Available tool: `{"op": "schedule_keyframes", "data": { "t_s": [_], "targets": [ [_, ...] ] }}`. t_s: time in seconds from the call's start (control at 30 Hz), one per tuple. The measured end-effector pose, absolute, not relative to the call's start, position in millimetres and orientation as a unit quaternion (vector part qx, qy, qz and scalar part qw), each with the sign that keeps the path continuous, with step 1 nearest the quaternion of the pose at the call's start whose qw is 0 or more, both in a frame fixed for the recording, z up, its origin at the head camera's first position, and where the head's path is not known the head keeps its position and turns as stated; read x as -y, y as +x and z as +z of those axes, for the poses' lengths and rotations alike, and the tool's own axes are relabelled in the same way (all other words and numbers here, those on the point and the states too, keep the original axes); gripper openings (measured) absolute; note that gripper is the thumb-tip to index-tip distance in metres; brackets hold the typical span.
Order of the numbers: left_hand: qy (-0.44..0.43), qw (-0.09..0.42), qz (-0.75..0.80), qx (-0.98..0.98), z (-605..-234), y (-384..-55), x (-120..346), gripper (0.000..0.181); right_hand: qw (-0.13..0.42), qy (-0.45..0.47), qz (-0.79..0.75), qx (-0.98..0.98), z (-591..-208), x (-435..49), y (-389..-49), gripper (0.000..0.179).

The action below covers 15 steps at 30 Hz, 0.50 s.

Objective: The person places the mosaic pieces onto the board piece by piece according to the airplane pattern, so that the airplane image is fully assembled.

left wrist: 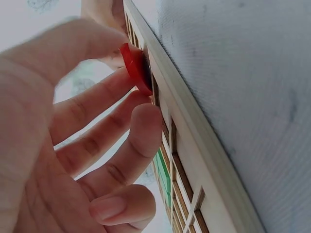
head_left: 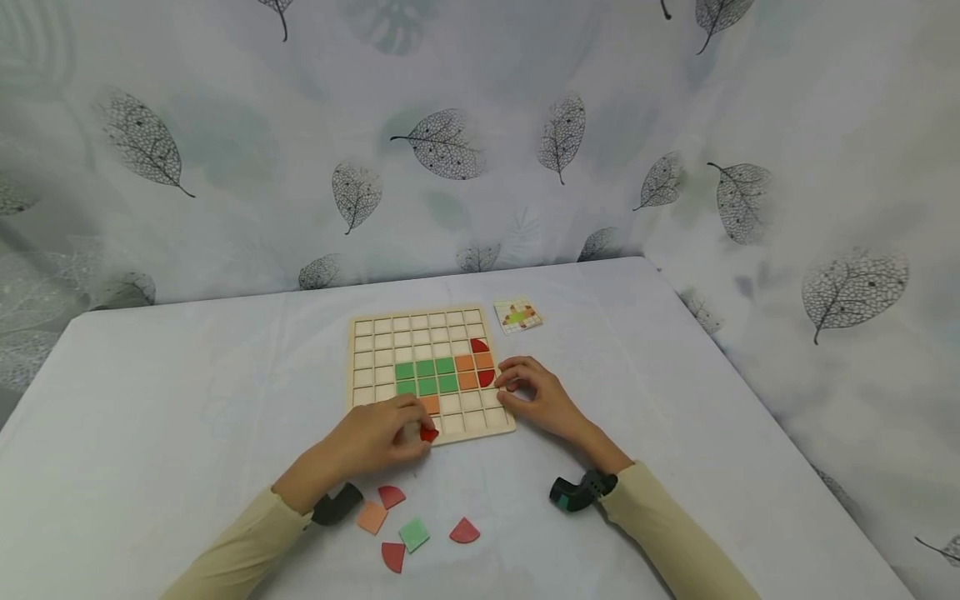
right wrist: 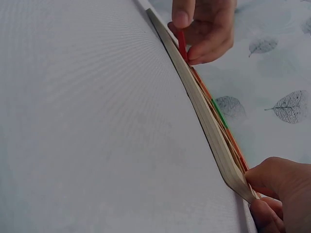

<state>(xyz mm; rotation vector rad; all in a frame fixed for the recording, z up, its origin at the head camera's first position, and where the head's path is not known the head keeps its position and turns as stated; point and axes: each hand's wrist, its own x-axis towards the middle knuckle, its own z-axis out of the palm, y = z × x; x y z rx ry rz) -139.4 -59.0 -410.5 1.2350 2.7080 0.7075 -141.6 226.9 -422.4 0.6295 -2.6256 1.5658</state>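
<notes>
The red piece I hold sits at the near edge of the wooden grid board, over the front row, just nearer me than a lone orange square. It is tipped up out of flat, its thin side showing in the right wrist view, its long axis slanting up from the board; which way its corner points I cannot tell, since my fingers cover part of it. My left hand pinches it between thumb and fingertips, the other fingers spread and bent over the cells, hiding part of the board's near left. My right hand grips the board's right edge between thumb and fingers, just beside a red quarter-circle lying in its cell. Farther in, two rows of green squares run up to three orange squares, with another red quarter beyond them. A small pattern card lies past the board's far right corner. Nearer me, loose on the white cloth, are three red quarter pieces, an orange tile and a green tile, well apart from the piece I hold.
</notes>
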Motion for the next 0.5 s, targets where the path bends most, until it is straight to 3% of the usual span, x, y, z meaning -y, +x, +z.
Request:
{"op": "schedule_keyframes", "data": {
  "t_s": [0.5],
  "targets": [
    [0.386,-0.018,0.207,-0.899,-416.5,-142.0,53.3,0.007,0.007,0.198,0.499,0.844,-422.5,-226.6,-141.5,0.016]
  ]
}}
